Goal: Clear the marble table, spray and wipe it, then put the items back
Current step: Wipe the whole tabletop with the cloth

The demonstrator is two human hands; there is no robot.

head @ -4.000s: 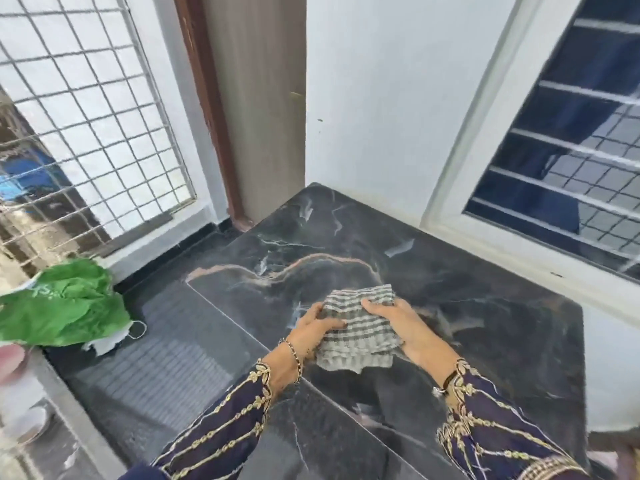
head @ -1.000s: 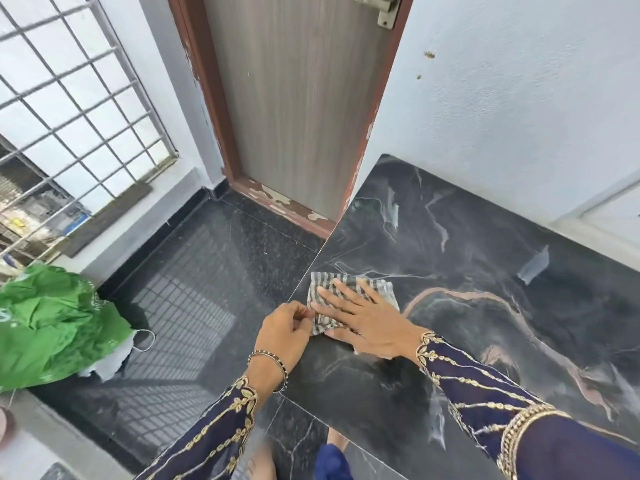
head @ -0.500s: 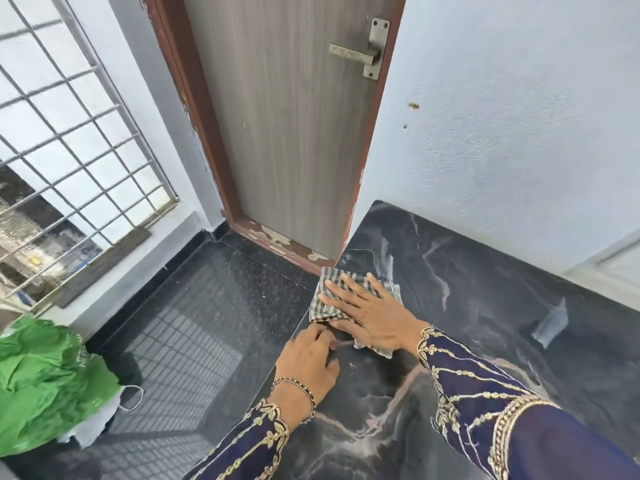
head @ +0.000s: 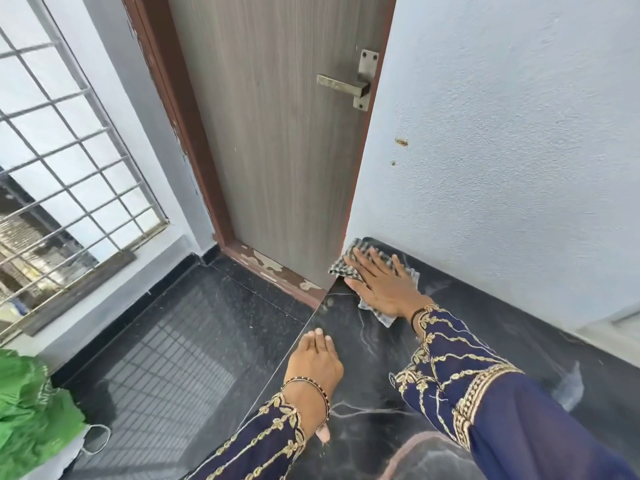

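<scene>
The black marble table with pale veins fills the lower right. A grey checked cloth lies at its far left corner, against the wall and door frame. My right hand presses flat on the cloth with fingers spread, covering most of it. My left hand rests palm down on the table's left edge, nearer to me, holding nothing, apart from the cloth.
A wooden door with a metal handle stands just beyond the table corner. The dark tiled floor lies to the left. A green bag sits at the lower left under a barred window.
My right hand has pushed the cloth away from me into the far corner by the door. My left hand let go of the cloth and now rests on the table edge.
</scene>
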